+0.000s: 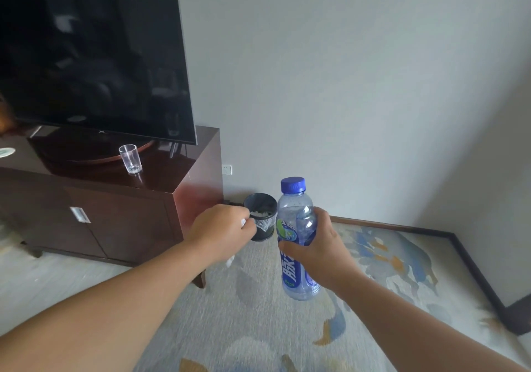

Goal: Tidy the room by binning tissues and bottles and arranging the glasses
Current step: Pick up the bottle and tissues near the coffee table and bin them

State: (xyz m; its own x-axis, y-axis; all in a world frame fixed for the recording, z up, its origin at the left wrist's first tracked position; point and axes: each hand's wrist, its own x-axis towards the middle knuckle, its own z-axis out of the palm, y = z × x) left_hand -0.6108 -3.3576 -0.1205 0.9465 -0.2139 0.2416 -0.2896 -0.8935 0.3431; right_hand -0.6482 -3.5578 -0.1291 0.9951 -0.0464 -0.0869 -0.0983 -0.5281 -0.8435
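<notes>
glass (130, 158) sat on the cabinet (172, 171) up-left of the left hand (221, 228) | left hand was balled up round a white tissue (243, 222) | bin (260, 213) was just past its knuckles | blue-capped bottle (296, 213) upright, gripped mid-body by the right hand (319, 246)

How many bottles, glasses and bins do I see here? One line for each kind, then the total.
Bottles: 1, blue-capped bottle in the right hand
Glasses: 1, clear glass on the cabinet
Bins: 1, dark bin on the floor
Total: 3
</notes>
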